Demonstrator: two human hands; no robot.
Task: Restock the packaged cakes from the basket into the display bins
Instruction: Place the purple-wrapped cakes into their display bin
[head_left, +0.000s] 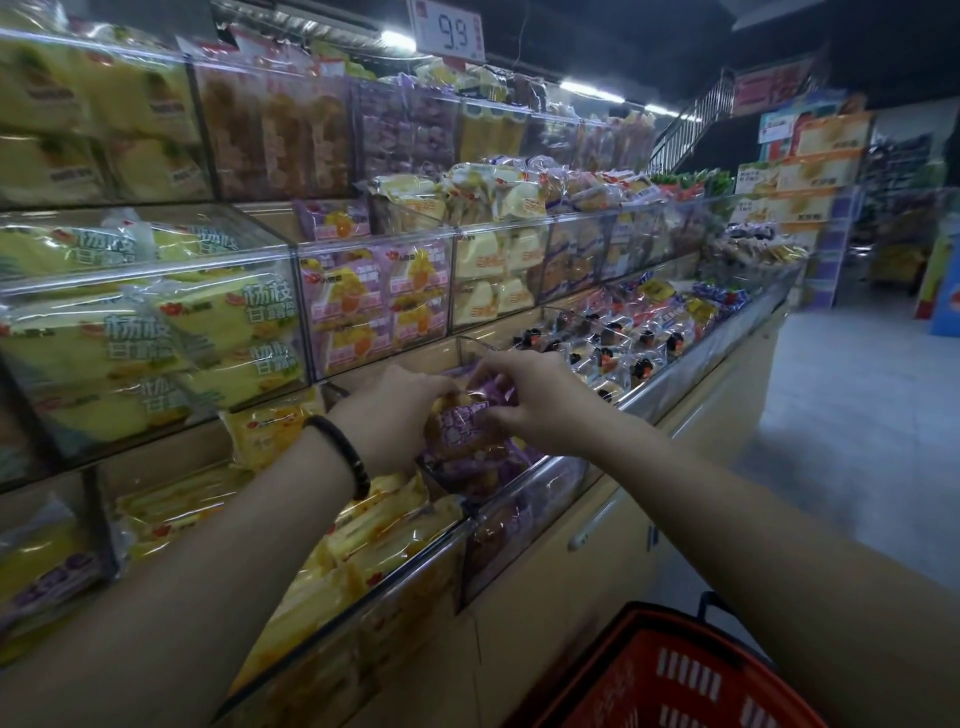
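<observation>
Both hands are close together and clamped on one purple-wrapped cake packet. The left hand curls round its near-left end and the right hand pinches the film at its upper right. The packet is held just above the clear display bin, which already holds like purple packs, with the red basket well below and to the right of that bin. Judging by the crinkled glossy wrap, the packet is light, soft and easily crushed, with slippery film. It is best taken by the sealed ends or cradled loosely at the sides, never squeezed across the middle.
</observation>
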